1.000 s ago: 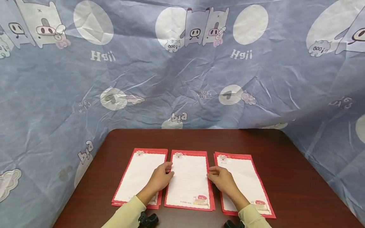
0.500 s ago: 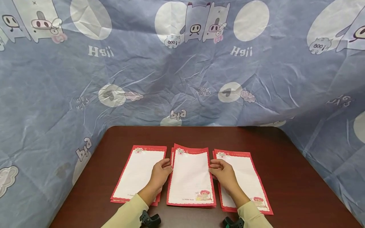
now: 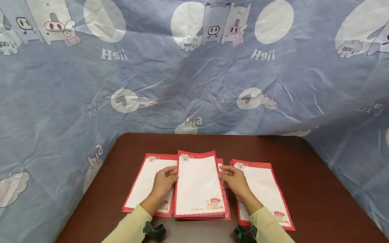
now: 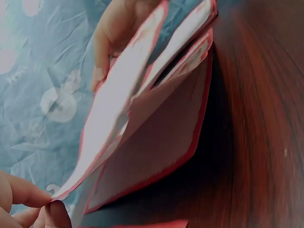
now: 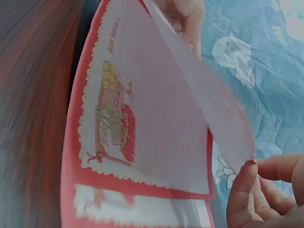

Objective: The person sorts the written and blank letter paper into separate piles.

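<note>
A red-bordered sheet of letter paper [image 3: 197,185] is held raised over the middle of the table, bowed between both hands. My left hand [image 3: 162,182] pinches its left edge between thumb and fingers, and the pinch also shows on the left hand [image 4: 23,202] in the left wrist view. At the opposite edge, my right hand [image 3: 238,184] pinches the paper; the right wrist view shows this right hand [image 5: 268,192] close up. Beneath the raised sheet, more letter paper [image 5: 156,142] with a printed house and flowers shows. The middle stack [image 3: 228,214] is mostly hidden.
A left stack [image 3: 147,182] of similar paper lies close by, partly under the left hand. The right stack [image 3: 262,192] lies slightly askew beyond the right hand. All rest on a dark wood table [image 3: 307,175], with a blue printed cloth [image 3: 194,84] hanging behind.
Both hands have raised the top sheet from the middle stack and moved it left, so the paper below now shows along its right side. The outer stacks stay put.
</note>
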A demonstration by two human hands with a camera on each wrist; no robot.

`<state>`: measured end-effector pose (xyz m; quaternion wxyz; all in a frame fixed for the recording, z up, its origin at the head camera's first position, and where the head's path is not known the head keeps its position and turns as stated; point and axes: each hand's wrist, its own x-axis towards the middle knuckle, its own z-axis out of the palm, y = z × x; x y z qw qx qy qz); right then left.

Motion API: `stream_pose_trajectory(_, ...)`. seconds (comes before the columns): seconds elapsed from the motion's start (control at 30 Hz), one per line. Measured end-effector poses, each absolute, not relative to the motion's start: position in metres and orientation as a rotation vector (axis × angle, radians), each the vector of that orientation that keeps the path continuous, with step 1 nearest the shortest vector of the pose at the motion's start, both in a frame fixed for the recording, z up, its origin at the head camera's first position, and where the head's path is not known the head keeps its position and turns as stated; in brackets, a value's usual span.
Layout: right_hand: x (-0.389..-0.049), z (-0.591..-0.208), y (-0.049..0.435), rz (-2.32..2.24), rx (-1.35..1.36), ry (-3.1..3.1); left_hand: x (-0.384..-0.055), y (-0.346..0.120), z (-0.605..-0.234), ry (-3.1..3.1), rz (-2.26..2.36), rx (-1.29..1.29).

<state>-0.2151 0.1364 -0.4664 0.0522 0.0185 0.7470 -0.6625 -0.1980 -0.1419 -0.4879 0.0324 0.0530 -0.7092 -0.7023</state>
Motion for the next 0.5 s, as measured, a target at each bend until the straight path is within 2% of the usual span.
stream_pose_trajectory(0.5, -0.218, -0.466, 0.14, -1.981, 0.082, 2.323, -0.207, -0.131, -0.493, -2.44, -1.833, 0.108)
